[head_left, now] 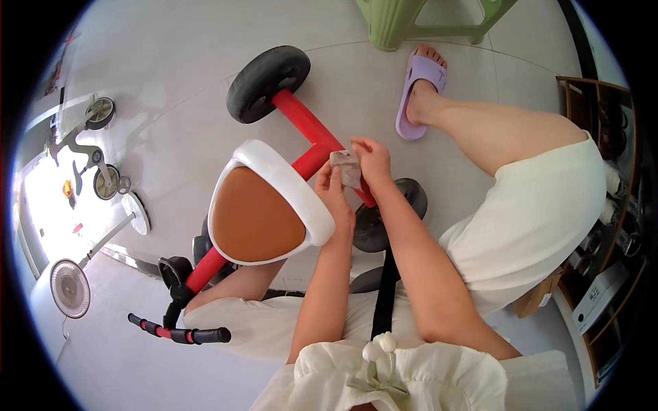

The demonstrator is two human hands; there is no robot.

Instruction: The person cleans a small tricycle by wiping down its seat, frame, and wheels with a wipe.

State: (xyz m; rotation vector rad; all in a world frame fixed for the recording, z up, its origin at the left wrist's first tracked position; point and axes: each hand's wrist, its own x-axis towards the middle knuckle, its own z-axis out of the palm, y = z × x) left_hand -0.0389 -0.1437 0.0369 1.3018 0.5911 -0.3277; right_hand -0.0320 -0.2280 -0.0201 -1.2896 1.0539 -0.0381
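A small, crumpled, whitish see-through piece (347, 168), like a bit of thin plastic or a wipe, is between my hands. My left hand (334, 194) pinches its left side between thumb and finger. My right hand (373, 163) has its fingers curled in at the other edge. Both hands are just above the red frame of a child's tricycle (301, 118). Its white seat with a brown pad (255, 216) lies left of my left hand. One black rear wheel (392, 214) is partly hidden behind my right forearm.
The other rear wheel (269, 83) stands farther off, and the handlebar (179, 334) points to the lower left. A green stool (391, 27) is at the top. To the right is a shoe rack (603, 89); a fan (70, 288) and a grey-green balance bike (89, 145) stand left.
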